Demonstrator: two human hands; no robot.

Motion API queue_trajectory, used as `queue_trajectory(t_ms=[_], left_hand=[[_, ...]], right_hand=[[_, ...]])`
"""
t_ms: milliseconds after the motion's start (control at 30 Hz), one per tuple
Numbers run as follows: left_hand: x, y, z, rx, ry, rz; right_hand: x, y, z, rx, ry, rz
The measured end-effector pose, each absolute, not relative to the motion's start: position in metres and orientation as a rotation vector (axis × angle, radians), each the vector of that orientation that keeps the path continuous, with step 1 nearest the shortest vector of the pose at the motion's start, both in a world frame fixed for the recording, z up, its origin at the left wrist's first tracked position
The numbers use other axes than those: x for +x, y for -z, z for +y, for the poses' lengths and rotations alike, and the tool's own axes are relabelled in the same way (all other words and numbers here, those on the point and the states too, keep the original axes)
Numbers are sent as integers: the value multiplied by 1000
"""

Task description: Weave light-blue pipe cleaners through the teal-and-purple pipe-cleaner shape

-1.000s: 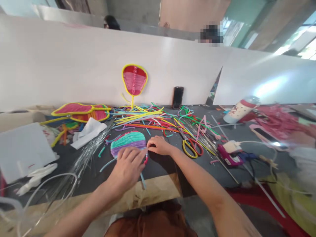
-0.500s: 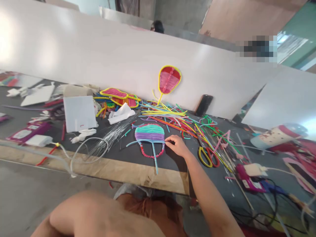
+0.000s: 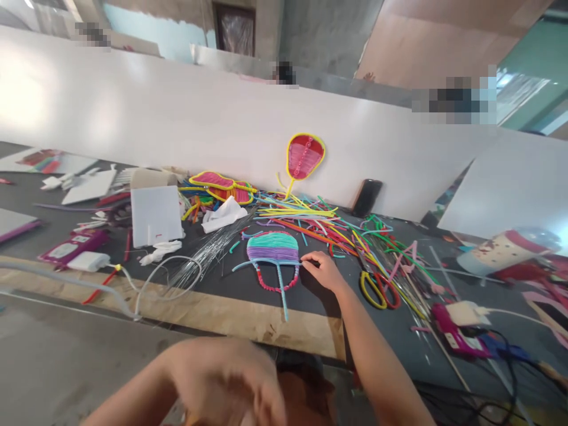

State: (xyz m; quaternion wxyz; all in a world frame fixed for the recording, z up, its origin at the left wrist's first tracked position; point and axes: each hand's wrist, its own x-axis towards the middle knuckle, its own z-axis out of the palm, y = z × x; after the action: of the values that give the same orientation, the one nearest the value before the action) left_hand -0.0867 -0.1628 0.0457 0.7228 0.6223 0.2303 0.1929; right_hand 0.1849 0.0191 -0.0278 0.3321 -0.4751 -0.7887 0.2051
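Note:
On the dark tabletop lies a rounded pipe-cleaner piece (image 3: 273,251), with teal and purple rows filled in and a twisted red-and-pink outline curving below. A light blue pipe cleaner (image 3: 248,262) runs across it under the purple rows, and another light blue length hangs down from the middle. My right hand (image 3: 323,271) is at the piece's right edge, thumb and forefinger pinched on the end of the crosswise light blue pipe cleaner. Close to the camera, in front of the table edge, my left hand (image 3: 231,378) is raised and blurred; its fingers are smeared, and nothing in it can be made out.
Scissors (image 3: 373,290) lie right of my forearm. Behind the piece are loose pipe cleaners (image 3: 302,213), a yellow-edged fan shape (image 3: 305,157) and a phone (image 3: 367,197) against the white board (image 3: 199,118). Clear thin strands (image 3: 208,254) and a white cable (image 3: 144,296) spread leftward.
My left hand has come up and further into view from the bottom left. My right hand keeps its pinch at the piece's right edge. The camera view has shifted slightly.

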Motion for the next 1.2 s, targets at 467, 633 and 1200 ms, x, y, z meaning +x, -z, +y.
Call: queue_trajectory(t_ms=[467, 633, 1200], left_hand=[[-66, -6, -134, 364, -984, 768], [-66, -7, -116, 292, -1105, 832], [-67, -19, -83, 355, -952, 957]], right_hand=[[203, 20, 14, -1355, -275, -1626], [183, 12, 0, -1285, -364, -1857], [172, 6, -5, -1755, -424, -2221]])
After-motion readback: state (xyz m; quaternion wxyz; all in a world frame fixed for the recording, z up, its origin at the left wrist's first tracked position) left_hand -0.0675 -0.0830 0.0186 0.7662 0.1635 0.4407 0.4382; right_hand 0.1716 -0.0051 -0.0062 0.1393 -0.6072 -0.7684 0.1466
